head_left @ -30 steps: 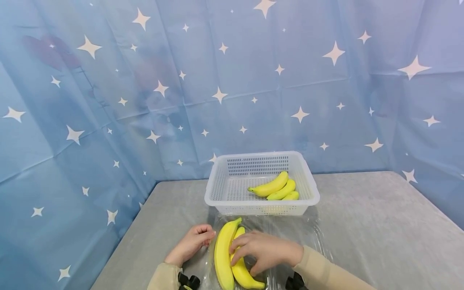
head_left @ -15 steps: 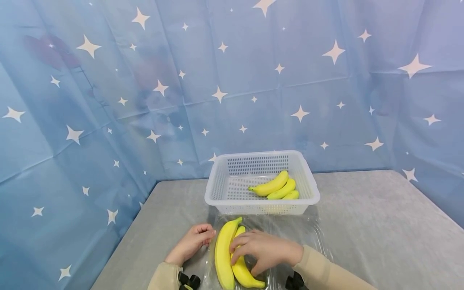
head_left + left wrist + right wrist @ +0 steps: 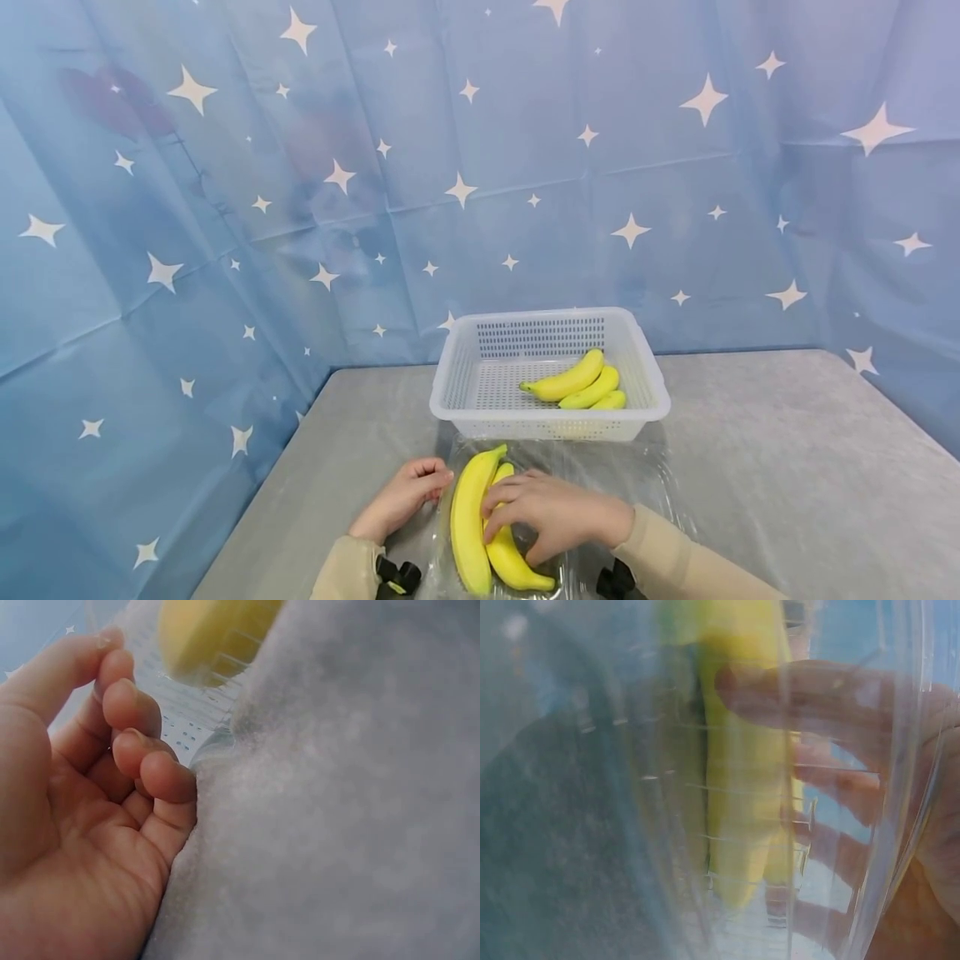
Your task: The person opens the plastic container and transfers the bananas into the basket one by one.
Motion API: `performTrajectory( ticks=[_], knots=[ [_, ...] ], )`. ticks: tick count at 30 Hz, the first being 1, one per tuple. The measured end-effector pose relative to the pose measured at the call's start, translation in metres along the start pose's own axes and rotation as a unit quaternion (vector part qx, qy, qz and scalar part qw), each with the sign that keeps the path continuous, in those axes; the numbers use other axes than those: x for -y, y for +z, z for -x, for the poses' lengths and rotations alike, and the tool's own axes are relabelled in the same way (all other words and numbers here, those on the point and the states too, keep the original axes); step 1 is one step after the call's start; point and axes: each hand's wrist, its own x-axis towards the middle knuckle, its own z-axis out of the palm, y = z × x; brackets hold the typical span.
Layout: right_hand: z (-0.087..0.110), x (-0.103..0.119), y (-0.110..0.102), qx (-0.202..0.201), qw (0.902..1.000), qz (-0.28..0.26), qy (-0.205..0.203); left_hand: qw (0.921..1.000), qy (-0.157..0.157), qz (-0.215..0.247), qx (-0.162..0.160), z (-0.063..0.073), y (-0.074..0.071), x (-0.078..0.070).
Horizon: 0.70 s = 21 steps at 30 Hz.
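Note:
Two yellow bananas lie side by side in a clear plastic clamshell box (image 3: 442, 542) at the front of the table. The longer left banana (image 3: 468, 525) rests against the right banana (image 3: 513, 567). My right hand (image 3: 555, 510) reaches over the right banana, fingers curled on its left side and thumb on its right. In the right wrist view, the clear wall blurs the thumb (image 3: 802, 694) and the banana (image 3: 739, 795). At the box's left edge, my left hand (image 3: 405, 496) pinches the rim between thumb and forefinger; its other fingers (image 3: 139, 754) are curled.
Behind the box stands a white perforated basket (image 3: 551, 421) with several bananas (image 3: 566, 382) at its right. The box's transparent lid (image 3: 630, 483) lies toward the right. Grey cloth (image 3: 772, 467) covers the table, and a blue star-patterned curtain (image 3: 525, 225) hangs behind.
The head view has shifted slightly, moving the whole scene a little right and up. Both hands and the bananas keep the same places relative to the box.

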Motion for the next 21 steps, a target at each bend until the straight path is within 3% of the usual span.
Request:
performTrajectory(
  ticks=[21],
  knots=[
    [-0.0014,0.0019,0.0017,0.012,0.9994,0.03,0.013,1.0,0.002,0.006,0.004,-0.0022,-0.0016,0.0025]
  ],
)
